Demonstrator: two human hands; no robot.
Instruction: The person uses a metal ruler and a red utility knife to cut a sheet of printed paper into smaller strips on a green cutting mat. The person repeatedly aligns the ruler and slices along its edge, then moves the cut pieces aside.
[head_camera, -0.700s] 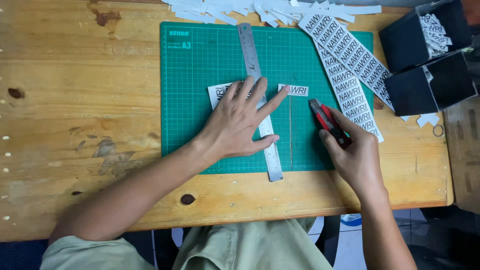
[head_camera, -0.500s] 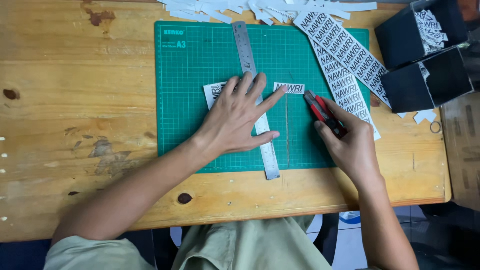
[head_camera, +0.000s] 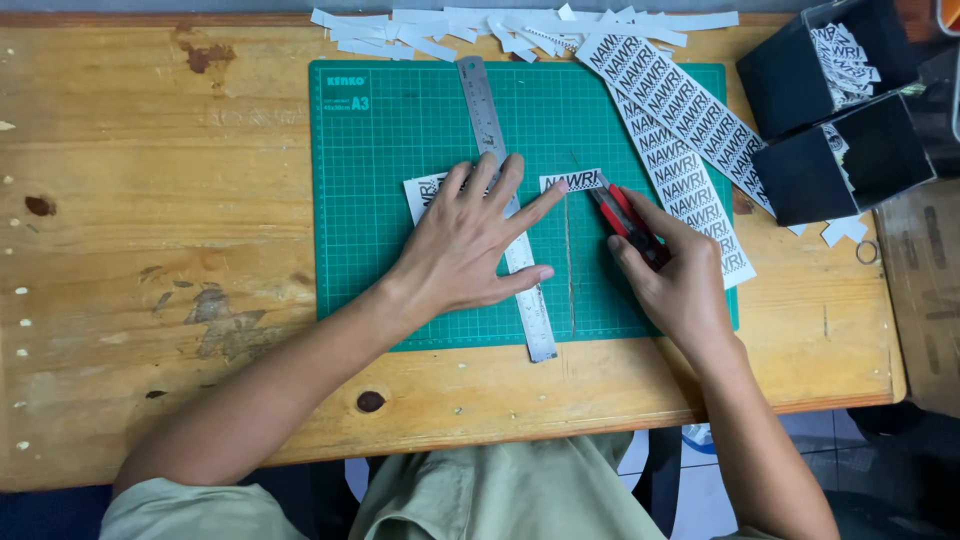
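Little has moved since the earlier frames: both hands are seen in nearly the same places, with the right hand (head_camera: 680, 285) and its cutter shifted slightly closer to the small cut label. One green cutting mat (head_camera: 420, 150) is laid on the wooden counter (head_camera: 150, 250). One steel ruler (head_camera: 495, 130) is set across the mat, running from its top edge past its bottom edge. The left hand (head_camera: 470, 245) is spread flat, fingers wide apart, pressed on the ruler and on one printed paper piece (head_camera: 422, 190) beneath it. One red and black utility knife (head_camera: 625, 220) is gripped in the closed right hand, its tip touching one small cut label (head_camera: 570, 181) just beside the ruler. Two long printed strips (head_camera: 680, 150) are laid at the mat's right side. Two black boxes (head_camera: 800, 110) are seen at the upper right, and a pile of white offcuts (head_camera: 440, 30) along the top.
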